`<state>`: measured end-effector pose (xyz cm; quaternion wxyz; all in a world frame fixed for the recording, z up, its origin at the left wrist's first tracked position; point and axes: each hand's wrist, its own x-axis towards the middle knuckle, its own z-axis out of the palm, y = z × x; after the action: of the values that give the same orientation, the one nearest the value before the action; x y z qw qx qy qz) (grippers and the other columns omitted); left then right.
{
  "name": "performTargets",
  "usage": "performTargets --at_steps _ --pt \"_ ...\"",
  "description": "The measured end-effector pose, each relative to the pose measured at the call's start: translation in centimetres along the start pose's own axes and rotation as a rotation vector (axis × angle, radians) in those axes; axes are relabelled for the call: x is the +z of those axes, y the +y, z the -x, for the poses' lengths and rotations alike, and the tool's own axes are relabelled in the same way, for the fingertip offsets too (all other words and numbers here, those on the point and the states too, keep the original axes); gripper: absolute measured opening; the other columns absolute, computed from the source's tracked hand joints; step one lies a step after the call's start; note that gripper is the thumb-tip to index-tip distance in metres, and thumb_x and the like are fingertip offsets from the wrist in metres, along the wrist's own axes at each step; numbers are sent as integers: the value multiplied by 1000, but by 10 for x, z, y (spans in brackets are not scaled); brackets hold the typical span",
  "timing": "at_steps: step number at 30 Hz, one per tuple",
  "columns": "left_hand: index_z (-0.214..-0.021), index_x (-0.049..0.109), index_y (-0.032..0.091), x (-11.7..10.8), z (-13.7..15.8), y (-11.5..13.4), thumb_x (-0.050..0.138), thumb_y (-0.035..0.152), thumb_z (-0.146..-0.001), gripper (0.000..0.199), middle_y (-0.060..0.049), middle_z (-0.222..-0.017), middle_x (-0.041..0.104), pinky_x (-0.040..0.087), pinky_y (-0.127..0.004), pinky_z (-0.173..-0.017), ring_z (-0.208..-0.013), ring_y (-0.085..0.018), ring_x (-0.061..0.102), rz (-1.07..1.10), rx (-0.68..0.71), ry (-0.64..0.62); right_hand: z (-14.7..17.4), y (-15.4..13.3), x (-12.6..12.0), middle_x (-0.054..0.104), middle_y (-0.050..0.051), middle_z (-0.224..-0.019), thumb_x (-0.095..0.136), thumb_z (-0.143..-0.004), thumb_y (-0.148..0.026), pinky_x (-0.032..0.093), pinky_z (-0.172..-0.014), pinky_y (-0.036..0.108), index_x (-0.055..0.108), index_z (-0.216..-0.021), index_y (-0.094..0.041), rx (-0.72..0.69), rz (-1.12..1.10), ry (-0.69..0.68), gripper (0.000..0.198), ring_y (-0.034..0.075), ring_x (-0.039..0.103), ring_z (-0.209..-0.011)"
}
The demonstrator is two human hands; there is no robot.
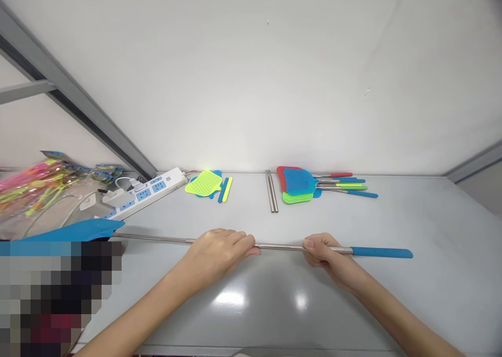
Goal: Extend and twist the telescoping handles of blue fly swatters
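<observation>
A telescopic fly swatter (278,246) lies level across my view, drawn out long, with a blue grip at the right and a blue head (78,229) at the far left, partly cut off by a blurred area. Around the middle of its metal rod my left hand (221,250) is closed, palm down. My right hand (323,255) grips the thicker tube just left of the blue grip, thumb on top. Beyond my hands lie two bare metal rods (271,192) and a pile of finished-looking swatters with a blue head (298,181) on top.
Yellow and blue loose swatter heads (204,183) lie beside two loose grips (225,189). A white power strip (149,192) with plugs and cables sits at the left, near plastic-bagged swatters (43,184). A white wall (251,85) closes off the table's back.
</observation>
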<state>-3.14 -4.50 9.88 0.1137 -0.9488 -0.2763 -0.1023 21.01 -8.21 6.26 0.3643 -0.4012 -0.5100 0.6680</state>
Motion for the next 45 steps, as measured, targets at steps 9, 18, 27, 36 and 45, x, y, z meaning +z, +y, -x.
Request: performTargets --at_steps 9,18,27,36,45 --pt "-65 41 18 2 7 0 36 29 -84 23 6 -52 48 25 -22 -46 -45 -8 44 11 -28 -13 -2 0 -5 17 -5 -46 42 -78 -36 9 -47 28 24 -46 -18 32 8 -12 41 8 13 -46" --pt "-65 42 18 5 7 -1 34 30 -84 25 5 -52 48 24 -22 -45 -44 -8 44 13 -35 -35 -2 3 -11 17 -6 -46 43 -78 -37 9 -47 27 23 -46 -18 47 -3 -10 42 8 12 -46" --pt "-64 42 18 7 6 -1 33 30 -84 25 5 -51 47 24 -22 -44 -44 -7 44 21 -40 -40 1 7 -18 16 -6 -46 43 -78 -36 9 -46 27 22 -47 -18 68 -44 -13 42 7 12 -45" --pt "-64 43 18 8 7 -1 33 30 -84 25 5 -51 47 25 -23 -43 -44 -8 44 44 -61 -59 5 12 -26 15 -6 -46 44 -77 -37 8 -46 28 21 -47 -18 83 -46 32 42 7 11 -45" --pt "-64 43 18 9 9 -5 32 30 -85 26 6 -51 46 25 -22 -43 -44 -8 43 55 -69 -82 6 8 -33 16 -6 -46 43 -79 -36 8 -47 28 23 -47 -18 86 -12 10 41 8 10 -45"
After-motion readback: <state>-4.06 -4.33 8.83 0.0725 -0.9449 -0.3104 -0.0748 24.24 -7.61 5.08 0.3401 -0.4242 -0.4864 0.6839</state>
